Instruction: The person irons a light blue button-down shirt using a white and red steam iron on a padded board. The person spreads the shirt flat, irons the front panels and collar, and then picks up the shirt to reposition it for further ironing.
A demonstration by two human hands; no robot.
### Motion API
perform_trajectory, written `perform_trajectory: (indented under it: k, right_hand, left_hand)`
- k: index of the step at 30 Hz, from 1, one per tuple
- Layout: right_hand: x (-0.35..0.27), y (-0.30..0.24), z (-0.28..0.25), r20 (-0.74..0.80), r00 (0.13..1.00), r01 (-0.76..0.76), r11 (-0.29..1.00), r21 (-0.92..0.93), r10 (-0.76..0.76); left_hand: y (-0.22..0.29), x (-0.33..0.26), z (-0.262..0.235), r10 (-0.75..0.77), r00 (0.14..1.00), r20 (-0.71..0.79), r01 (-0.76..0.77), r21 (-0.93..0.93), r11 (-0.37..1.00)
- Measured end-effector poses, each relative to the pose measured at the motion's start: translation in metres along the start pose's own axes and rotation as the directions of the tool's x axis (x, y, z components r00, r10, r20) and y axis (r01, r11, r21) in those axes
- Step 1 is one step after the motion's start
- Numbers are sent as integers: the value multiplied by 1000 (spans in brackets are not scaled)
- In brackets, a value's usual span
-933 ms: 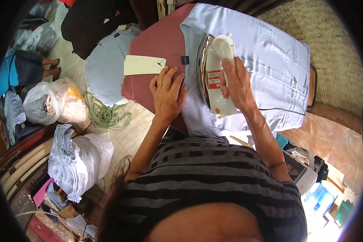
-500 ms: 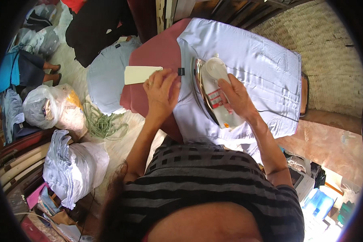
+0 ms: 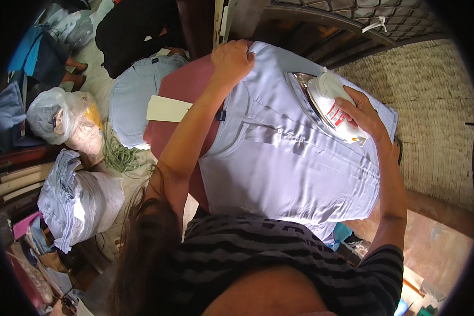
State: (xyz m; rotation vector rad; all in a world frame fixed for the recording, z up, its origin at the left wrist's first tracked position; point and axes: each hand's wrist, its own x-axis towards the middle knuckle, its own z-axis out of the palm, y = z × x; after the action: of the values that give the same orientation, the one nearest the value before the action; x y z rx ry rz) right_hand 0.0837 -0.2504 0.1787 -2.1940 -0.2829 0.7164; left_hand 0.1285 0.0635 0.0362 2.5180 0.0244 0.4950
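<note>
A pale blue shirt [image 3: 284, 179] with a round neckline and a short row of buttons is spread over a padded ironing board [image 3: 181, 87] with a dark red cover. My right hand [image 3: 361, 113] is closed round the handle of a white clothes iron [image 3: 325, 102], which is over the far right part of the shirt. At the board's far edge, my left hand [image 3: 233, 60] has its fingers curled on the shirt's shoulder. A cream card [image 3: 167, 109] lies on the red cover beside my left forearm, left of the dark neck label [image 3: 221, 115].
Left of the board lie another pale blue garment [image 3: 142, 92], green string [image 3: 122, 152] and clear plastic bags [image 3: 52, 116]. A wrapped bundle of clothes [image 3: 81, 197] stands nearer. Another person's legs [image 3: 73, 73] show far left. A metal grille [image 3: 389, 16] rises behind the board.
My left hand has moved from beside the card and label to the shirt's far shoulder. The iron has gone right with my right hand. The shirt's buttoned front now shows.
</note>
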Motion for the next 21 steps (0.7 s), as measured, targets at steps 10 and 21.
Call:
perform_trajectory:
  k: [10,21]
  right_hand:
    - [84,-14,-10,77,946,324,899,-295,-316]
    - [130,-40,11,133,896,443,843,-304,-423]
  left_hand:
    - [-22,9,-1,-88,996,28,89,-546,833]
    - [-27,-35,-31,-196,979,-62,152,-424,893]
